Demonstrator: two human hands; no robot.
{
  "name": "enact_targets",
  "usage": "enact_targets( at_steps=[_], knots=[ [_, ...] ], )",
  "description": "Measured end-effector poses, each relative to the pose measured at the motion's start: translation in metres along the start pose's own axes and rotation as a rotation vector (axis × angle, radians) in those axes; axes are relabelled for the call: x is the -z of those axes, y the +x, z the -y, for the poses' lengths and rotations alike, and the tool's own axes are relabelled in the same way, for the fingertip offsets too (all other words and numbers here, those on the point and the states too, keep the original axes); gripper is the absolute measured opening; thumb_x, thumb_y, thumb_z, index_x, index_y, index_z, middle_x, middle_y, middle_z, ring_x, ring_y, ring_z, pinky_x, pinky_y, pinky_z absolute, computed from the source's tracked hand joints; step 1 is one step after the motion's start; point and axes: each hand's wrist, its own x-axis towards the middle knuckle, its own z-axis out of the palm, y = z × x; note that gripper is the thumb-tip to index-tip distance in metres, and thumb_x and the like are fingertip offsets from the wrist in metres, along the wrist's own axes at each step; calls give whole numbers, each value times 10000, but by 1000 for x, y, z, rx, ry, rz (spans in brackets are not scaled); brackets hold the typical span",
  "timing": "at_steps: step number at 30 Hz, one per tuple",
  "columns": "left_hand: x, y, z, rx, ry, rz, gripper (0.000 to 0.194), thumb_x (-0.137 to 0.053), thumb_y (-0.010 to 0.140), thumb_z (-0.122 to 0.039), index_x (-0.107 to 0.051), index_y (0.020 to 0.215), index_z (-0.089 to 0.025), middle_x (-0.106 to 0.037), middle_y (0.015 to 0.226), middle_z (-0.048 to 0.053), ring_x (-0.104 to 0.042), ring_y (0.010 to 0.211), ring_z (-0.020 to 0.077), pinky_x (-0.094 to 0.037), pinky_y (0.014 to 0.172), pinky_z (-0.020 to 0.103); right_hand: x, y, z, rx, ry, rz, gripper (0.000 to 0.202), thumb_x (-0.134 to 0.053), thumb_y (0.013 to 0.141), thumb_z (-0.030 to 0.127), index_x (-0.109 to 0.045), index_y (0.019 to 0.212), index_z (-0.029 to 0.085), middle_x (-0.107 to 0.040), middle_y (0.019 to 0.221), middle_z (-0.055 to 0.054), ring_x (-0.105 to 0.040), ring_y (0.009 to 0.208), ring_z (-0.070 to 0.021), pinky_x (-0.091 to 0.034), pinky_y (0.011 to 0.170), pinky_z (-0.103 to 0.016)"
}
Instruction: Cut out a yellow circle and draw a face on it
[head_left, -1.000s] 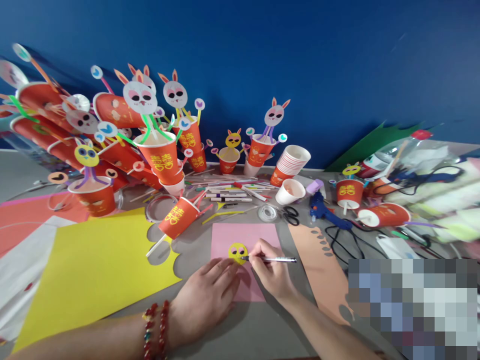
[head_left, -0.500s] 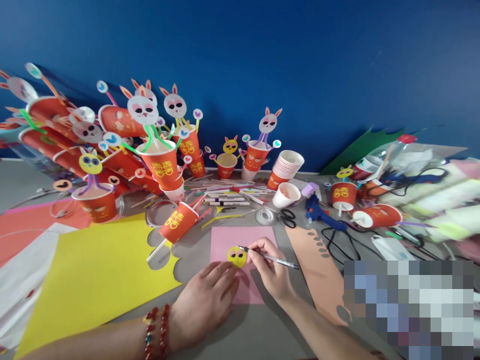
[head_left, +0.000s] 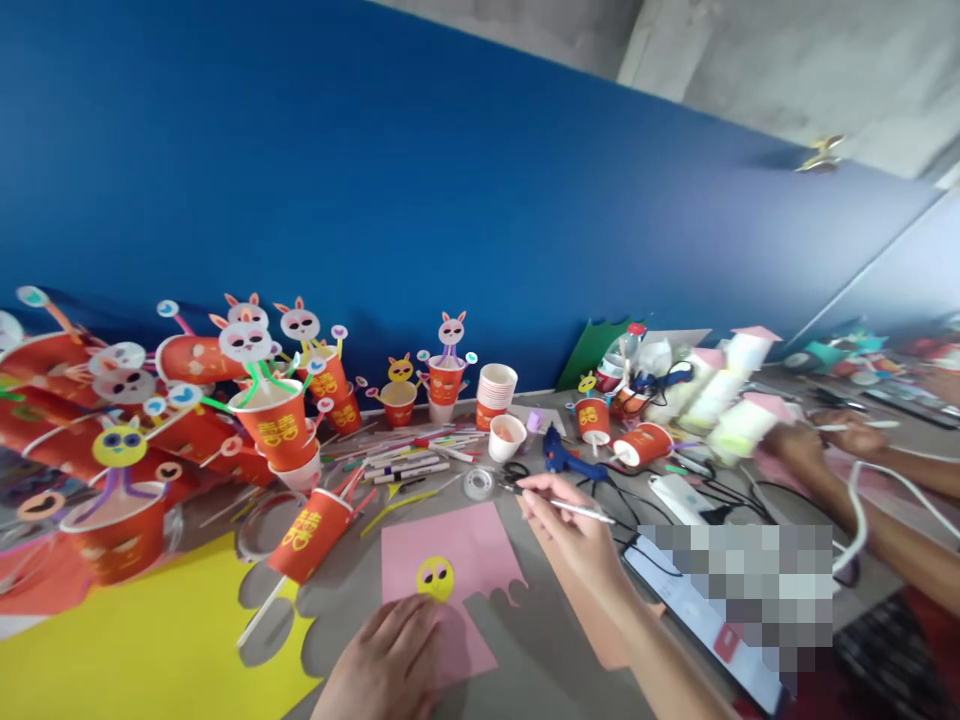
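Note:
A round yellow paper face (head_left: 436, 577) with dark eyes and pink lids lies on a pink paper sheet (head_left: 457, 535) with scalloped cut-outs at its right side. My left hand (head_left: 394, 645) rests palm down on the sheet, its fingers flat and touching the face's lower edge. To the right, above an orange paper strip (head_left: 570, 590), my right hand (head_left: 566, 525) is closed around a slim pen (head_left: 581, 513). The pen's tip points left, near a roll of clear tape (head_left: 479, 484) and dark-handled scissors (head_left: 514, 472).
Red paper cups (head_left: 270, 425) with rabbit faces crowd the left. Behind my hands lie several markers (head_left: 409, 468), a stack of cups (head_left: 495, 390) and a blue glue gun (head_left: 568, 455). At right are a phone (head_left: 705, 625) and another person's hands (head_left: 847, 435).
My view has swung right and up, bringing another person's hands into sight. My right hand has lifted the pen away from the yellow face, rightward. My left hand stays on the paper.

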Motion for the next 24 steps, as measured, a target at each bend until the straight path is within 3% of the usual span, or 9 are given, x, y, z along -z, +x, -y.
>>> enact_targets(
  at_steps=[3, 6, 10, 12, 18, 21, 24],
  knots=[
    [3, 0, 1, -4, -5, 29, 363, -573, 942, -367, -606, 1257, -189, -698, 1257, 31, -629, 1120, 225, -526, 946, 332, 24, 5, -4, -10, -63, -106, 353, -639, 870, 559, -612, 865, 206, -602, 659, -4, -573, 572, -153, -414, 459, -217],
    [6, 0, -3, 17, -24, 59, 357, -598, 915, -334, -602, 1242, -192, -689, 1271, 45, -638, 1122, 246, -530, 952, 348, 30, 5, -21, -37, -101, -58, 369, -649, 849, 572, -593, 801, 211, -572, 621, 15, -540, 529, -141, -403, 458, -223],
    [8, 1, -7, 52, -64, 104, 361, -627, 884, -299, -592, 1231, -204, -675, 1288, 51, -632, 1142, 268, -532, 971, 370, 22, -9, -40, -22, -84, 92, 329, -613, 898, 532, -679, 927, 211, -703, 877, -60, -666, 768, -207, -511, 612, -274],
    [9, 2, -8, 70, -91, 148, 396, -636, 874, -285, -574, 1257, -203, -664, 1307, 53, -618, 1171, 276, -528, 995, 380, 15, -18, -42, -22, -55, 163, 332, -558, 945, 510, -697, 1015, 217, -718, 966, -82, -671, 808, -214, -518, 613, -280],
    [21, 7, -13, 184, -171, 242, 358, -653, 863, -279, -584, 1207, -206, -609, 1371, 90, -570, 1244, 315, -526, 1015, 440, -4, -31, -33, 21, 46, 222, 274, -545, 980, 461, -633, 1028, 206, -684, 797, -30, -614, 628, -155, -492, 586, -265],
    [35, 10, -12, 258, -240, 223, 308, -644, 876, -268, -593, 1177, -227, -557, 1419, 97, -562, 1248, 308, -538, 984, 430, -8, -28, -29, 35, 69, 225, 251, -561, 973, 455, -604, 956, 208, -644, 711, 1, -595, 591, -146, -463, 554, -250],
    [51, 23, 2, 297, -265, 196, 275, -587, 934, -268, -594, 1207, -240, -587, 1361, 89, -589, 1196, 266, -540, 963, 393, -7, -22, -24, 48, 84, 229, 270, -573, 957, 468, -600, 888, 209, -599, 663, 20, -581, 583, -144, -446, 541, -240]
  ],
)
